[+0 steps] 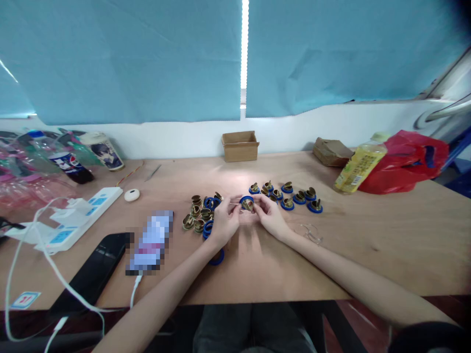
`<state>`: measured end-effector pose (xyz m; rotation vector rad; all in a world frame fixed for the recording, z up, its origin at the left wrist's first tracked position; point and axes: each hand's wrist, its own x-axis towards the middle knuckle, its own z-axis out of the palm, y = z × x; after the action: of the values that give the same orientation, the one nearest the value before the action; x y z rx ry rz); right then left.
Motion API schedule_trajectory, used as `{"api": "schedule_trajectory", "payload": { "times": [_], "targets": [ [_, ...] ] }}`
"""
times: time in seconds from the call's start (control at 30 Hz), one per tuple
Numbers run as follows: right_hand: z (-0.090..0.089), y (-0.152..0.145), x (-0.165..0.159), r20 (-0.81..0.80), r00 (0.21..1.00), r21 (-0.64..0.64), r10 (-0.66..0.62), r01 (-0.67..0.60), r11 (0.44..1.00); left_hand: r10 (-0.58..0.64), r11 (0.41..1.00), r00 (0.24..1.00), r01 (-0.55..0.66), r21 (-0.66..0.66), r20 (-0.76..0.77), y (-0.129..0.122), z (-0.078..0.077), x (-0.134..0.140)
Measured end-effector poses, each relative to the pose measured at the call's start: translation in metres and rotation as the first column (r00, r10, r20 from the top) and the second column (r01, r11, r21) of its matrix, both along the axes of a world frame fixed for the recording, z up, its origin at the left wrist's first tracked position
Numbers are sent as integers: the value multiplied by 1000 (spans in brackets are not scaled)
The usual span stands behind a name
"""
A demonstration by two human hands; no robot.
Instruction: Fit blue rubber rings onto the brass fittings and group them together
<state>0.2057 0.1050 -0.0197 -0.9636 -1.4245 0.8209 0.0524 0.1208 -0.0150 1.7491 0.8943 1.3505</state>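
Note:
Between both hands, a little above the wooden table (353, 250), is a brass fitting with a blue ring (247, 202). My left hand (227, 221) grips its left side with thumb and fingers pinched. From the right, my right hand (270, 215) pinches the same piece. Several brass fittings without rings (195, 212) lie beside my left hand, with loose blue rings (218, 257) next to them, partly hidden by that hand and forearm. Behind and right of my right hand sit several brass fittings with blue rings around their bases (287, 203).
A small cardboard box (240, 149) stands at the wall. On the right are a yellow-labelled bottle (358, 166), a red plastic bag (401, 162) and thin wire loops (311, 234). To the left lie a phone (151, 242), a black device (97, 269), a power strip (86, 215) and bottles (69, 164).

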Motion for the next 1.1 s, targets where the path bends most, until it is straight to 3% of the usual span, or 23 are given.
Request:
{"api": "schedule_trajectory", "payload": {
  "times": [0.4, 0.57, 0.73, 1.1],
  "targets": [
    [10, -9, 5, 192, 979, 112, -75, 54, 992, 32, 998, 999, -30, 50, -37, 3, -3, -4],
    [17, -10, 11, 367, 914, 304, -174, 59, 951, -9, 998, 999, 11, 58, -38, -3, 3, -2],
    [15, -7, 15, 430, 879, 437, -208, -1, 900, -30, 997, 999, 33, 65, -45, -4, 5, -3],
    [12, -4, 16, 451, 865, 477, -222, -24, 878, -73, 990, 997, 77, 116, -32, -10, 9, 2]
  ]
}}
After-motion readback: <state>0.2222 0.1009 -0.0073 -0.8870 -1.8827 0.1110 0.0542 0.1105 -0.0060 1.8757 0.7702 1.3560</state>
